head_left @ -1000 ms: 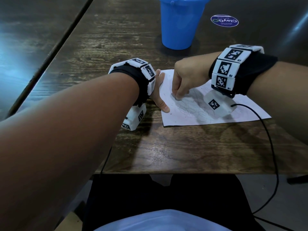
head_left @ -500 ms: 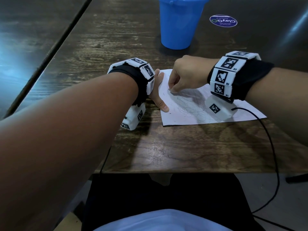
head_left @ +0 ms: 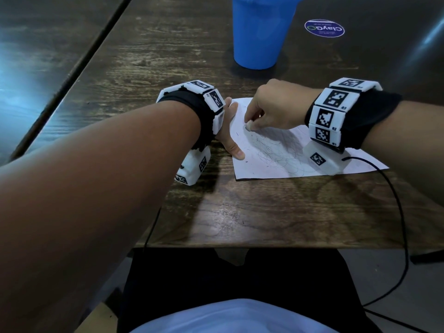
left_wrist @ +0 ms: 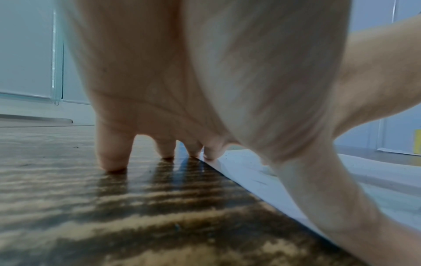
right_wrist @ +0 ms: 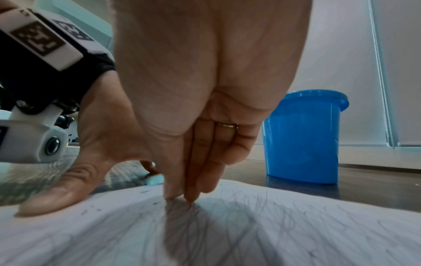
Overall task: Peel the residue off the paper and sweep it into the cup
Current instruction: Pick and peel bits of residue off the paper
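One sheet of white paper [head_left: 276, 155] lies flat on a dark wood table [head_left: 240, 212], near its front edge, w/ faint pen scribbles across the middle. Small dark specks of residue [head_left: 266, 166] are scattered on the sheet; too small to count.

Two bare hands, each w/ a black wristband carrying white marker blocks. Left hand [head_left: 230, 131] rests at the paper's left edge: fingers [left_wrist: 111, 153] straight and spread, tips pressing down. In the left wrist view three tips sit on bare wood, the fourth at the paper's edge, and the thumb lies on the sheet. It grips nothing.

Right hand [head_left: 271, 109] is over the upper part of the sheet, knuckles up, fingers [right_wrist: 180, 180] bunched together and pointing down, tips touching the paper on the scribbles. A small pale bit shows at the tips in the head view; can't tell if it is pinched. One ring on that hand.

One blue cup [head_left: 259, 32] stands upright beyond the paper, apart from both hands. One round sticker [head_left: 324, 28] is on the table to its right.
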